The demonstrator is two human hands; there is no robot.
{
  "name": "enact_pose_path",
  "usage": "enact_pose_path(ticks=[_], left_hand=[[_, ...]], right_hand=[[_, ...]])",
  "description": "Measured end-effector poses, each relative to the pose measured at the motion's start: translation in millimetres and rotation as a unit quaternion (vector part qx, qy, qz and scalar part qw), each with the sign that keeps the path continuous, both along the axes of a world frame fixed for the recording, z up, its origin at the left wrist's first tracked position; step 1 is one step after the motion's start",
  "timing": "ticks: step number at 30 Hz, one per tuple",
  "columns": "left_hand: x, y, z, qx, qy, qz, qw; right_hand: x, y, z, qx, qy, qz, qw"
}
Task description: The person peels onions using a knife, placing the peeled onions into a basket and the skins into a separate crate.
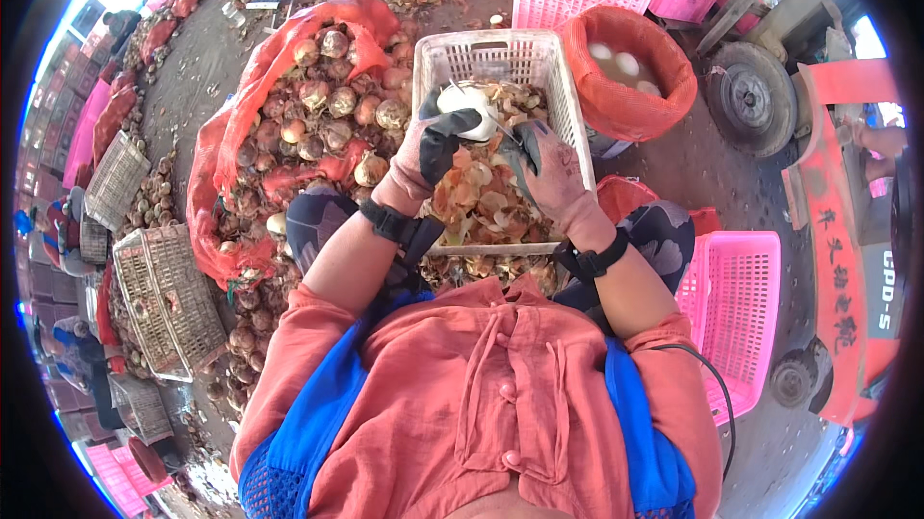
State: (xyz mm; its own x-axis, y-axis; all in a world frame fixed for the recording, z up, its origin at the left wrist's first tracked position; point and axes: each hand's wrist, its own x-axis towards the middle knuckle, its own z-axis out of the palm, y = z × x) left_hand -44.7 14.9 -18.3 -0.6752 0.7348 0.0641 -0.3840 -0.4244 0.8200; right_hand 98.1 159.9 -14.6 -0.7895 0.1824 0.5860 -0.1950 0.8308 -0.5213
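- A big red mesh sack point(207, 168), left of centre, lies gaping, spilling brown-skinned onions; folds of mesh hide the deeper ones.
- A white crate point(570, 86), centre of the frame and in front of me, holds a heap of papery skins point(472, 194). My forearms and hands cover parts of it, so I cannot tell what lies under the heap.
- A red-lined tub point(664, 33), upper right of centre, holds pale round onions in what looks like murky water; its depth is hidden.
- My left hand point(433, 145), in a grey-fingered glove, is half curled, cupping the onion from the left and below.
- My right hand point(551, 165), gloved too, has its fingers bent in around a thin blade; its palm is turned from view.
- The onion point(467, 113), white and bare, sits above the crate, upper centre. I judge it fairly light, firm, slick when wet and easily nicked or bruised; best held round its widest part, fingers clear of the edge.
- The blade point(500, 128) shows only as a sliver by the onion; its handle is hidden, and I cannot tell if the edge touches.
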Motion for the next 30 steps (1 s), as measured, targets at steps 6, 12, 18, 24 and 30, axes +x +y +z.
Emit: enact_pose_path(ticks=[6,12,18,24,30], left_hand=[[4,-12,11,-0.087,0.198,0.058,0.975],[13,-18,5,0.025,0.017,-0.029,0.999],[12,-16,3,-0.019,0.017,-0.015,1.000],[2,-12,6,0.032,-0.027,-0.076,0.996],[3,-7,-15,-0.052,0.089,0.016,0.995]], right_hand=[[4,-17,35,0.038,-0.102,-0.012,0.994],[-3,-22,-12,0.090,-0.071,-0.076,0.991],[-2,-6,-41,0.111,-0.108,-0.083,0.984],[-18,10,-40,0.163,-0.119,-0.087,0.975],[-16,11,-65,0.033,-0.202,-0.098,0.974]])
